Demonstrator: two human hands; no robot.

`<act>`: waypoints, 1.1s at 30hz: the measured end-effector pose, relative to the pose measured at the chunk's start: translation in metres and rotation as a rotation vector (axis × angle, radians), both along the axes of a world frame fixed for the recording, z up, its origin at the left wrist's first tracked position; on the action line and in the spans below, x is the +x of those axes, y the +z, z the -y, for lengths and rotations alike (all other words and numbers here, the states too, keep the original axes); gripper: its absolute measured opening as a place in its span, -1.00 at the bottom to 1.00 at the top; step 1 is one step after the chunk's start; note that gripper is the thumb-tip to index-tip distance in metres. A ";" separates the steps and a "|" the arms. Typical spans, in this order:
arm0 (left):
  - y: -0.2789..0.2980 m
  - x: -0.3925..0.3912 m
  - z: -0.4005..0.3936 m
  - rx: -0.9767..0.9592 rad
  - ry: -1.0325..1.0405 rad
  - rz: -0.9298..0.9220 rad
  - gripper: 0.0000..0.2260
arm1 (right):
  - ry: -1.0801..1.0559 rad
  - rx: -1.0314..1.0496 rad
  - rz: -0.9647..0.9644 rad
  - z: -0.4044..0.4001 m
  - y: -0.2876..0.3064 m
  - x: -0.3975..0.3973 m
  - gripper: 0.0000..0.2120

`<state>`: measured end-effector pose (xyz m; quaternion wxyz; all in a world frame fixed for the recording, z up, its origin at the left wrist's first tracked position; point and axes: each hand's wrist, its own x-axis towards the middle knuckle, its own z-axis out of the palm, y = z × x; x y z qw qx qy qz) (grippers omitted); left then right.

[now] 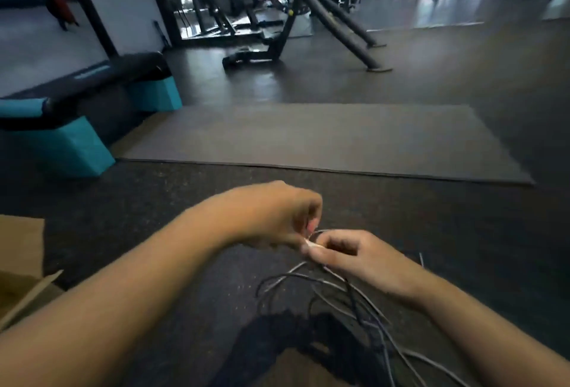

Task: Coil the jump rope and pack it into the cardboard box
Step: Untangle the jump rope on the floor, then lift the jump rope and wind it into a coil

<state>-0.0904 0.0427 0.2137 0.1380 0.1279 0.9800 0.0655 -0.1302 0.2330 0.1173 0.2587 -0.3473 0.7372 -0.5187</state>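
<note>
A thin jump rope (336, 291), grey and dark, hangs in loose loops below my hands and trails down to the lower right. My left hand (274, 217) and my right hand (348, 255) meet above the dark floor, both pinching the rope's strands where the loops gather. The fingertips touch each other there. The cardboard box (21, 263) lies at the left edge, with an open flap showing and most of it out of view. The picture is blurred by motion.
A grey exercise mat (324, 140) lies flat on the floor ahead. A black step bench on teal blocks (71, 146) stands at the left. Weight machines and slanted black bars (339, 22) fill the back. My dark-clothed knee (308, 343) sits below the rope.
</note>
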 end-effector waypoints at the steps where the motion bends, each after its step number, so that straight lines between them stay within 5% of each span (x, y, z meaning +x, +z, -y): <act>1: 0.011 -0.006 -0.002 -0.019 -0.033 -0.092 -0.74 | -0.005 -0.026 -0.001 0.000 0.006 -0.003 -0.78; 6: 0.028 -0.027 -0.009 -0.026 -0.048 -0.831 -0.69 | -0.220 -0.264 0.214 -0.001 0.050 -0.021 -0.77; 8: 0.033 -0.030 -0.011 -0.007 0.005 -0.965 -0.67 | -0.280 -0.282 0.096 -0.004 0.072 -0.030 -0.79; 12: 0.062 -0.040 -0.020 -0.131 -0.080 -0.715 -0.67 | -0.264 -0.270 -0.166 -0.017 0.121 -0.046 -0.88; 17: 0.111 -0.037 0.010 -0.103 -0.006 -0.605 -0.65 | -0.283 -0.145 -0.137 -0.037 0.155 -0.060 -0.77; 22: 0.122 -0.033 0.032 0.344 0.080 -0.390 -0.84 | -0.277 -0.141 -0.021 -0.043 0.167 -0.058 -0.65; 27: 0.128 -0.047 0.012 0.643 0.019 -0.570 -0.78 | -0.273 -0.283 -0.106 -0.024 0.199 -0.056 -0.64; 33: 0.160 -0.061 0.009 1.800 0.139 -0.448 -0.74 | -0.328 -0.221 -0.129 -0.044 0.180 -0.058 -0.49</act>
